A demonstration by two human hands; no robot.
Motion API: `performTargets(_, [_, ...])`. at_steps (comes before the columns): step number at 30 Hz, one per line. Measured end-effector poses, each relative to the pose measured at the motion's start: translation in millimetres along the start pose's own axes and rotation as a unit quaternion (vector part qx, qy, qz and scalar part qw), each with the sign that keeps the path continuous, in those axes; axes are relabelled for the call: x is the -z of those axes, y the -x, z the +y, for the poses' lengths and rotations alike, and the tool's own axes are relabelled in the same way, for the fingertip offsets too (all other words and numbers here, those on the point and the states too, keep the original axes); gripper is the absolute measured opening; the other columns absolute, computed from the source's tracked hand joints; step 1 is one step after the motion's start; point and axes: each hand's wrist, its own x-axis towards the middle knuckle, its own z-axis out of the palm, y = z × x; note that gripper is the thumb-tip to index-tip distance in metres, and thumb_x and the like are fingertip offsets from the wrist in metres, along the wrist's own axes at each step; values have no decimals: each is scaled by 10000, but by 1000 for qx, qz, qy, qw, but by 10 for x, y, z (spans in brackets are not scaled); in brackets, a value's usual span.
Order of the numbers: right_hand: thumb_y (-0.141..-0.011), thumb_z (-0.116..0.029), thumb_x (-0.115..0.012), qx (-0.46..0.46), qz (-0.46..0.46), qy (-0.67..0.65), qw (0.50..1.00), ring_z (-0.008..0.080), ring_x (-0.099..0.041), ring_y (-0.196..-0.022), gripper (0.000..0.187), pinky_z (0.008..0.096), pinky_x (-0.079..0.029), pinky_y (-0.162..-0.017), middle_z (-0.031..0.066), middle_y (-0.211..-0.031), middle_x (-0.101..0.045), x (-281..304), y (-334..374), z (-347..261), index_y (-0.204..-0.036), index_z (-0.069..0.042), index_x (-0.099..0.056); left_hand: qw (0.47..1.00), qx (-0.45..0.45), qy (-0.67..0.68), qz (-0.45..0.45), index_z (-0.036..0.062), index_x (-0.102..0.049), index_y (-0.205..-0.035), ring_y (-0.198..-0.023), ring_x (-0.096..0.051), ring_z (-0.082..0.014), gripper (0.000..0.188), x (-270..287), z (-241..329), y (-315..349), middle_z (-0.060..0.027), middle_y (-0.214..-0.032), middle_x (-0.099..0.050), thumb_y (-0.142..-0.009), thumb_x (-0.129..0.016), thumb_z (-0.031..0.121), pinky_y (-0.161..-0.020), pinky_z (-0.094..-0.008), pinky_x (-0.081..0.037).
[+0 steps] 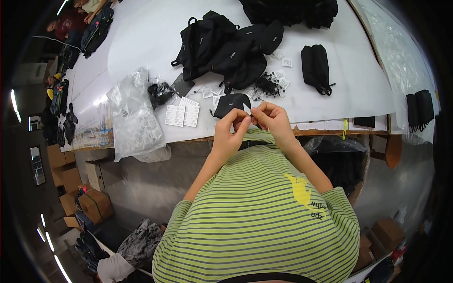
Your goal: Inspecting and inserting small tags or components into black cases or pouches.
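Centrally, just past the worktop's near edge, two bare hands meet over a small white tag (pixel 246 109), which stands tilted between them in front of a black pouch (pixel 230 104). The right hand (pixel 276 123) pinches at the tag with thumb and forefinger; the left hand (pixel 230 132) has its thumb and forefinger curled close beside it, but whether those tips are closed on the tag cannot be told. The pouch lies flat on the white worktop (pixel 349 108), just beyond the hands, its cord toward the left. Two white printed cards (pixel 183 113) lie to its left, and farther left a large clear plastic bag (pixel 134 118) of pale pieces sags over the edge. Behind the pouch, to the right, sits a tangle of black cords (pixel 267 85) with white labels around it. Farther back is a pile of black bags (pixel 231 52), with another dark heap (pixel 292 10) at the far side. A long black bag (pixel 315 66) rests apart on the right. Beneath the worktop, cardboard boxes (pixel 96 206) stand on the left. The person wears a green striped shirt (pixel 250 212); other people work at the far left.
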Motion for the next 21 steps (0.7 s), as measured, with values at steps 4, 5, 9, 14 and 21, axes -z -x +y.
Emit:
performTargets(4, [-835, -185, -681, -7, -9, 29, 1000, 7, -428, -531, 192, 163, -293, -469, -15, -637, -577, 29, 21, -5, -732, -56, -583, 1000, -4, 0, -7, -2, -563, -811, -589, -423, -49, 111, 10, -6, 1, 16, -656, -513, -855, -612, 88, -536, -204, -338])
performTargets(5, [-833, -184, -685, -4, -11, 40, 999, 9, -436, -534, 196, 165, -297, -470, -18, -635, -573, 28, 29, -6, -729, -54, -581, 1000, -5, 0, -8, -2, -563, -811, -589, -423, -49, 111, 6, -25, 2, 16, -656, -513, -855, -612, 88, -536, -204, -338])
performTargets(9, [-830, -185, -690, 17, -26, 29, 999, 15, -445, -524, 202, 167, -301, -465, -20, -621, -561, 1, 62, 9, -728, -51, -577, 996, 48, 78, -4, 10, -575, -829, -641, -489, -54, 120, 40, -121, 16, 12, -707, -559, -832, -651, 103, -582, -206, -376])
performTargets(14, [-837, -189, -683, 0, -53, 37, 998, 20, -443, -514, 231, 167, -299, -460, -31, -593, -523, 45, 90, 26, -703, -56, -550, 993, 54, 75, -69, 14, -589, -871, -684, -531, -56, 131, 92, -186, 23, 6, -764, -602, -824, -665, 110, -626, -209, -407])
performTargets(21, [-841, -197, -678, -35, -64, 15, 997, 24, -444, -507, 254, 171, -302, -448, -31, -576, -510, 33, 65, -38, -684, -52, -541, 990, 84, 96, -60, 18, -601, -845, -676, -534, -54, 119, 122, -116, 90, 8, -726, -599, -825, -666, 117, -611, -221, -403])
